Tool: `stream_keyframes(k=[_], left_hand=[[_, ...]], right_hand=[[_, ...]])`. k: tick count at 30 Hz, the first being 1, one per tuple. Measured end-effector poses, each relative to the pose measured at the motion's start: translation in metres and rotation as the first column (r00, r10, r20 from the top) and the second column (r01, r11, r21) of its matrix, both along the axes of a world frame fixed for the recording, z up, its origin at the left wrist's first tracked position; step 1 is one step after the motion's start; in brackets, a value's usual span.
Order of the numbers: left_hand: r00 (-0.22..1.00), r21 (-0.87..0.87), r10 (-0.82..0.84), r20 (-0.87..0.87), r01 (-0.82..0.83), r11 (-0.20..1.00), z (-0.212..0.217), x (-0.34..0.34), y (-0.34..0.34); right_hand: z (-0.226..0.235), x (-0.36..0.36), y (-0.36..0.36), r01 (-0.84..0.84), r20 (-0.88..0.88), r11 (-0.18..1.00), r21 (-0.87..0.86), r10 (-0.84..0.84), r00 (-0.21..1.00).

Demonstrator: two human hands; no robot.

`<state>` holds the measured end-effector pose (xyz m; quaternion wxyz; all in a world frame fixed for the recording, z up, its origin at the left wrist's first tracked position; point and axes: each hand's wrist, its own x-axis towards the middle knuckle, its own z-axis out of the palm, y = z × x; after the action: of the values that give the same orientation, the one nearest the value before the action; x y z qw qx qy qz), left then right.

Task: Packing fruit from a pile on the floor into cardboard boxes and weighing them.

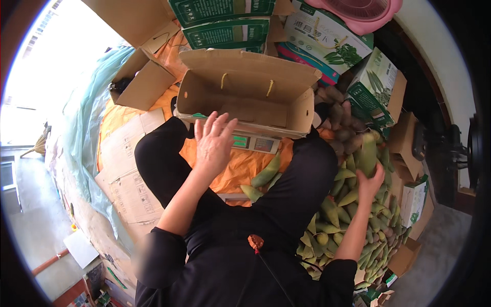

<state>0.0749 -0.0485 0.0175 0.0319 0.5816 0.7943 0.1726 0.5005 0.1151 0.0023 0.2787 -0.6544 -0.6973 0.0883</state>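
An orange sheet [227, 172] is spread beneath and beyond the left hand [215, 143]. On it are laid flattened cardboard [130, 189], left of that hand; a scale [263, 145], just to its right; and loose green radishes [266, 171], between it and the right hand [372, 184]. Around the latter, the supporting surface is hidden by a radish heap [378, 250].

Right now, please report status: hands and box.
Left hand open, partly hiding near edge of open cardboard box. Right hand gripping green radish. Scale by that edge.
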Motion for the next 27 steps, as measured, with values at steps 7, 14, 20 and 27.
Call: stream_keyframes(k=[7,14,20,27], left_hand=[[0.997,-0.089,0.053,-0.061,-0.059,0.994,-0.003,-0.014,0.017],[0.998,-0.061,0.033,-0.053,-0.037,0.997,-0.027,-0.015,0.029],[0.996,-0.056,0.034,-0.078,-0.038,0.998,-0.03,-0.012,0.032],[0.997,-0.007,0.062,-0.051,-0.062,0.998,-0.029,-0.012,0.031]], right_hand=[[0.148,-0.16,0.04,-0.555,-0.15,0.812,0.179,0.58,0.8],[0.078,-0.315,0.038,-0.744,-0.003,0.651,-0.148,0.752,0.659],[-0.002,-0.371,0.024,-0.58,0.126,0.589,-0.563,0.755,0.644],[-0.046,-0.389,0.008,-0.55,0.219,0.551,-0.628,0.803,0.554]])
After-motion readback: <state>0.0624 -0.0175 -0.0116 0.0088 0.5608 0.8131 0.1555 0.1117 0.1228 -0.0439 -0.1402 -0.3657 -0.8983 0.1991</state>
